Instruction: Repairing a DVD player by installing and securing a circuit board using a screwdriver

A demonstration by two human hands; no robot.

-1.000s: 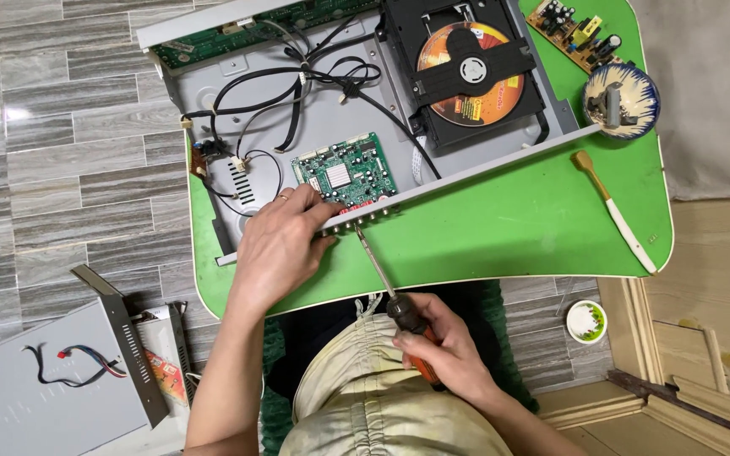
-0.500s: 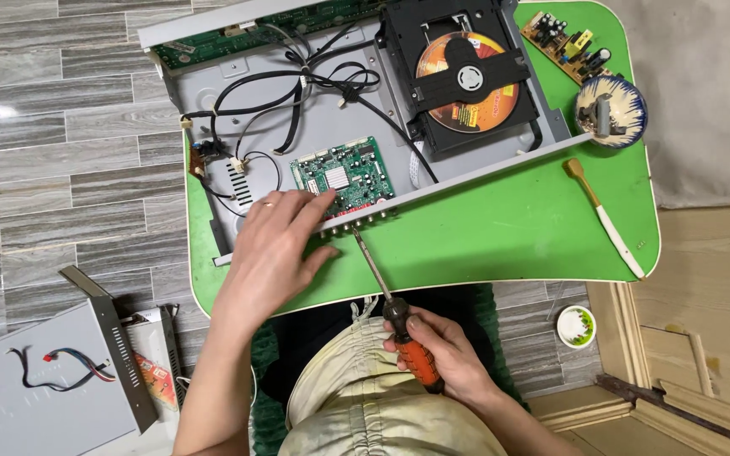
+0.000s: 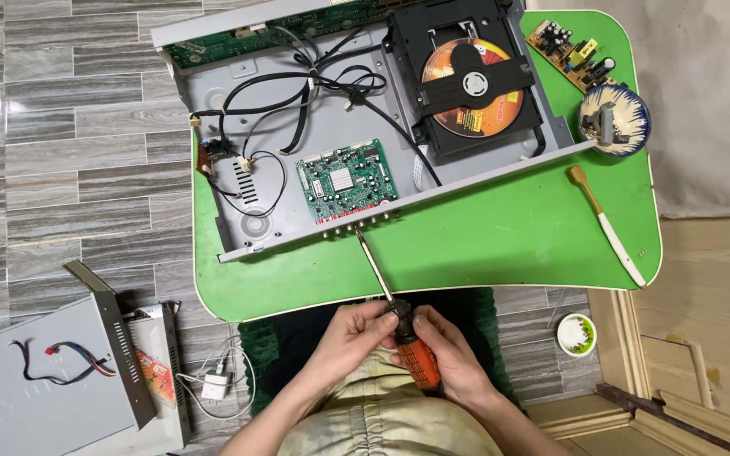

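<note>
An opened disc player chassis (image 3: 238, 232) lies on a green table (image 3: 500, 236), with a green circuit board (image 3: 346, 180) near its front edge and a disc drive (image 3: 471, 80) holding an orange disc. A screwdriver with an orange and black handle (image 3: 413, 353) points its shaft tip at the connectors on the chassis rear edge. My left hand (image 3: 350, 338) and my right hand (image 3: 454, 355) both grip the handle, below the table edge over my lap.
A small circuit board (image 3: 572, 52) and a patterned bowl (image 3: 614, 118) sit at the table's right, with a brush (image 3: 606, 224) below them. On the tiled floor at left lie a grey metal cover (image 3: 35, 397) and a white adapter (image 3: 213, 387). A small round tub (image 3: 575, 334) sits at right.
My left hand has left the chassis edge and come down onto the screwdriver handle beside my right hand. The view has shifted slightly.
</note>
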